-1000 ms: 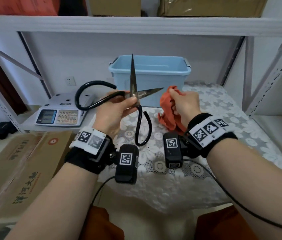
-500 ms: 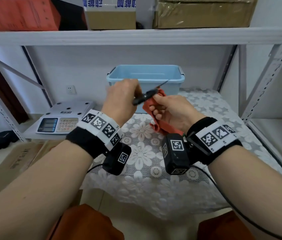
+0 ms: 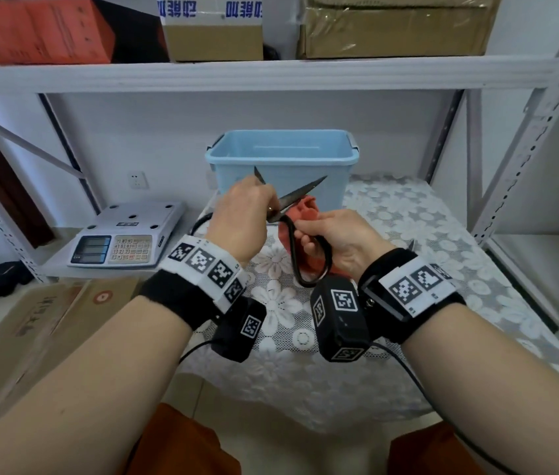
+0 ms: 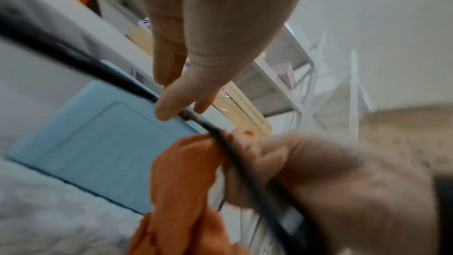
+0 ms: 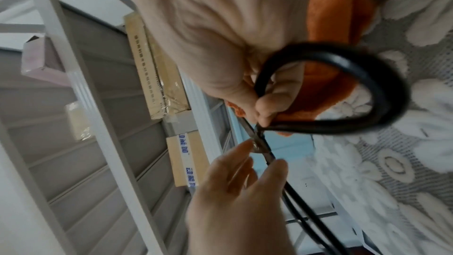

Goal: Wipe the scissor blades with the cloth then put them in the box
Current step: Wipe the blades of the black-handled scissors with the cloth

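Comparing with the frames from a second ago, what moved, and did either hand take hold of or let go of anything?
The scissors turned: a second ago one blade stood upright, now both point toward the blue box. The right hand, which then held only the orange cloth, now also grips a handle loop. The left hand moved from the handles up near the pivot. Box and scale stayed put.

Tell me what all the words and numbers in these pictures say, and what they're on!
"功能加", upside down in blue: tape on the cardboard box on the top shelf.
Red printing on the flat carton at the left: too blurred to read.
Scale keypad and label: too small to read.
Wrist bands: square codes only.
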